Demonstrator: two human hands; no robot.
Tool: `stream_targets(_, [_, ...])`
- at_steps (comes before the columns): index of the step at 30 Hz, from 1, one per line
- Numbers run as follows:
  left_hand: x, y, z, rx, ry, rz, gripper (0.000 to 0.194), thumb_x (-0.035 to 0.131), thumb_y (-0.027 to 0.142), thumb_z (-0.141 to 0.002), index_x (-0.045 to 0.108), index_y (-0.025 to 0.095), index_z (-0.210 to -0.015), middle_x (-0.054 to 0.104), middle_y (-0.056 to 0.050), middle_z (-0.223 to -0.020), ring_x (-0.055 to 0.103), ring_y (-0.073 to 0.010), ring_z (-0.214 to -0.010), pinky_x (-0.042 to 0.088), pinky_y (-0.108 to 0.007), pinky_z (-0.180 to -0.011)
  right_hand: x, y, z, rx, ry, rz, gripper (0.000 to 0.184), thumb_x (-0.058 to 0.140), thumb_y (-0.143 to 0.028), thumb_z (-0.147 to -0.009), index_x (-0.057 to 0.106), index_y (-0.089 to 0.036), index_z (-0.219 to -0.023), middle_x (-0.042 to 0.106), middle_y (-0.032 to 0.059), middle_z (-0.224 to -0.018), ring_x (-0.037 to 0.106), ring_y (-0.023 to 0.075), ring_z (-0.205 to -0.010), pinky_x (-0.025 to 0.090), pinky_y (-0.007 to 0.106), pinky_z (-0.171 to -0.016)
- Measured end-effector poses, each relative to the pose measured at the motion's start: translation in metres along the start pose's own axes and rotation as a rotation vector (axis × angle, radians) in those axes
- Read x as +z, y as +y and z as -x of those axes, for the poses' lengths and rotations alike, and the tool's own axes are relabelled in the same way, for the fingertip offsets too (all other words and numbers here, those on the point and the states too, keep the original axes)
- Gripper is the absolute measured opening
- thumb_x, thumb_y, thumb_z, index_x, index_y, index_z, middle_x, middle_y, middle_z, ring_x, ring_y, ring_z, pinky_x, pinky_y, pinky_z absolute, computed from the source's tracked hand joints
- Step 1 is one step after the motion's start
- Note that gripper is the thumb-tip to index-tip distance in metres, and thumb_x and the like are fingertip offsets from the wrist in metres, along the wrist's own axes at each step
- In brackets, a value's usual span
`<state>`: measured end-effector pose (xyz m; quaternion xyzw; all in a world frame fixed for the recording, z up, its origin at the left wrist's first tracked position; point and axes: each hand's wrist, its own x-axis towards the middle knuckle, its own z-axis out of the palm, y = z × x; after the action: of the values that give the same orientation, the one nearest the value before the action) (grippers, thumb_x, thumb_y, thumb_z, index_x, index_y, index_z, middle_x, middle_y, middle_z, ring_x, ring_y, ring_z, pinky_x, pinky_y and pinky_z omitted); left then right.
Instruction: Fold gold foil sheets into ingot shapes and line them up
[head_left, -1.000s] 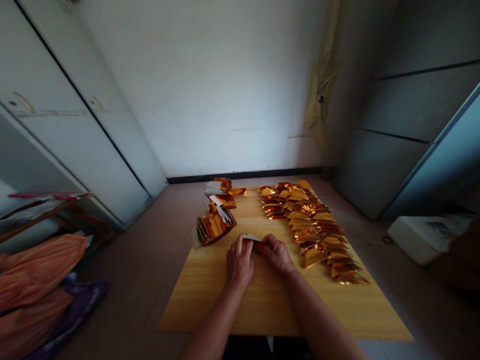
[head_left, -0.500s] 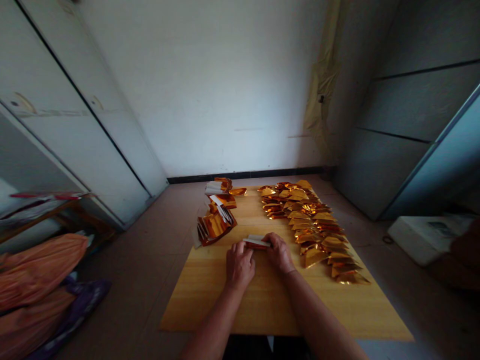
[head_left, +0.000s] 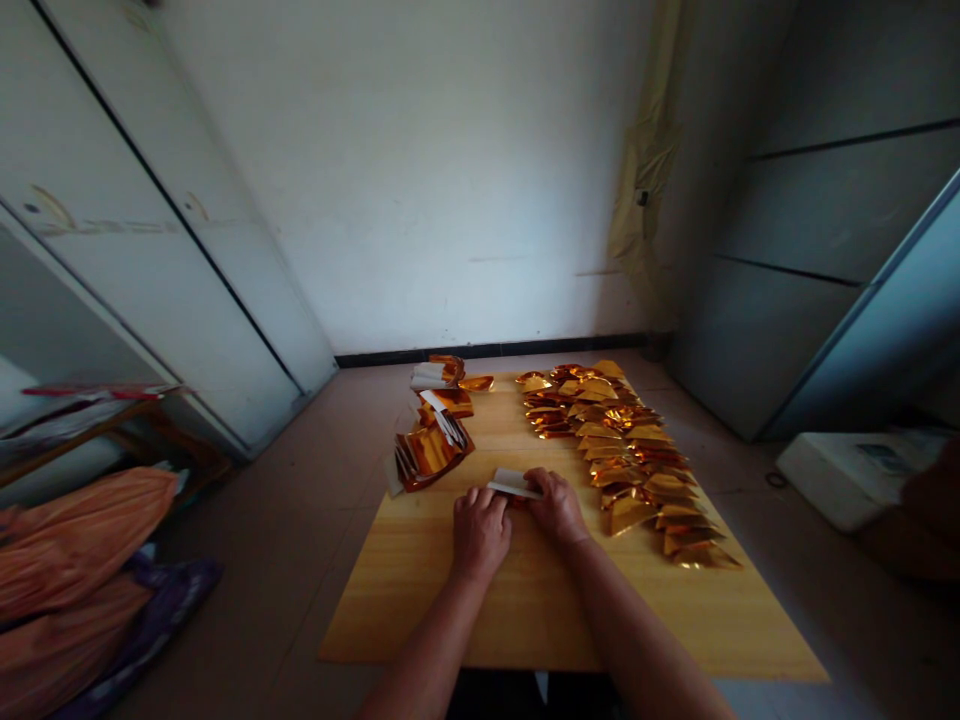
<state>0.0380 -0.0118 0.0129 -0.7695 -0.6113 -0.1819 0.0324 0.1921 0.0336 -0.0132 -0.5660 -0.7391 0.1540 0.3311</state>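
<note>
Between both hands lies a sheet of gold foil paper [head_left: 513, 482], partly folded, its pale back facing up and a little orange-gold showing below. My left hand [head_left: 481, 530] grips its left end with the fingers bent. On the right end, my right hand [head_left: 556, 506] pinches the paper between thumb and fingers. Both hands rest low over the wooden board [head_left: 525, 600]. Just beyond my left hand is a loose stack of gold foil sheets [head_left: 431, 452]. To the right of my right hand, folded gold foil pieces [head_left: 630, 460] lie in overlapping rows.
More foil sheets [head_left: 439, 374] sit at the board's far left corner. Grey-white cabinets [head_left: 172, 230] stand on the left, and a refrigerator-like grey cabinet [head_left: 787, 280] on the right. Orange cloth [head_left: 82, 540] hangs at lower left. A white box [head_left: 840, 480] is on the floor.
The paper between my hands has turned so that more of its pale side shows and less gold. Both hands have stayed nearly in place.
</note>
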Motion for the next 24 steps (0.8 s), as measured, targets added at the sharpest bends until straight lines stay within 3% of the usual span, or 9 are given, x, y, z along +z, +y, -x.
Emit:
stream_targets(5, [0.007, -0.003, -0.001, 0.007, -0.015, 0.030, 0.018, 0.052, 0.014, -0.079, 0.065, 0.021, -0.091, 0.060, -0.005, -0.097, 0.052, -0.0204, -0.096, 0.039, -0.034, -0.085, -0.005, -0.004, -0.001, -0.008, 0.008, 0.084, 0.014, 0.054, -0.010, -0.076, 0.064, -0.019, -0.080, 0.064, 0.0037, -0.082, 0.055, 0.0170, -0.085, 0.041, 0.025, -0.079])
stream_targets(13, [0.006, -0.005, -0.001, -0.024, -0.013, 0.043, 0.023, 0.054, 0.012, -0.077, 0.067, 0.025, -0.092, 0.058, -0.005, -0.096, 0.051, -0.0203, -0.096, 0.038, -0.034, -0.083, 0.004, 0.005, -0.001, -0.109, 0.065, 0.040, 0.020, 0.062, -0.016, -0.073, 0.065, -0.018, -0.092, 0.066, 0.0064, -0.088, 0.057, 0.0202, -0.086, 0.043, 0.029, -0.079])
stream_targets(19, [0.004, -0.005, 0.000, -0.046, 0.012, 0.075, 0.022, 0.055, 0.013, -0.077, 0.067, 0.025, -0.090, 0.060, -0.004, -0.089, 0.053, -0.0209, -0.092, 0.039, -0.034, -0.079, 0.001, 0.009, 0.000, -0.130, -0.021, -0.044, 0.008, 0.061, -0.022, -0.077, 0.067, -0.020, -0.083, 0.068, 0.0040, -0.083, 0.060, 0.0179, -0.082, 0.043, 0.027, -0.076])
stream_targets(24, [0.011, -0.010, 0.000, -0.116, 0.102, 0.150, 0.012, 0.052, 0.012, -0.077, 0.061, 0.020, -0.076, 0.062, -0.004, -0.081, 0.056, -0.0204, -0.085, 0.042, -0.034, -0.077, -0.004, 0.002, 0.003, -0.116, -0.077, 0.028, 0.024, 0.055, -0.010, -0.075, 0.064, -0.020, -0.095, 0.068, 0.0043, -0.092, 0.058, 0.0176, -0.087, 0.039, 0.027, -0.079])
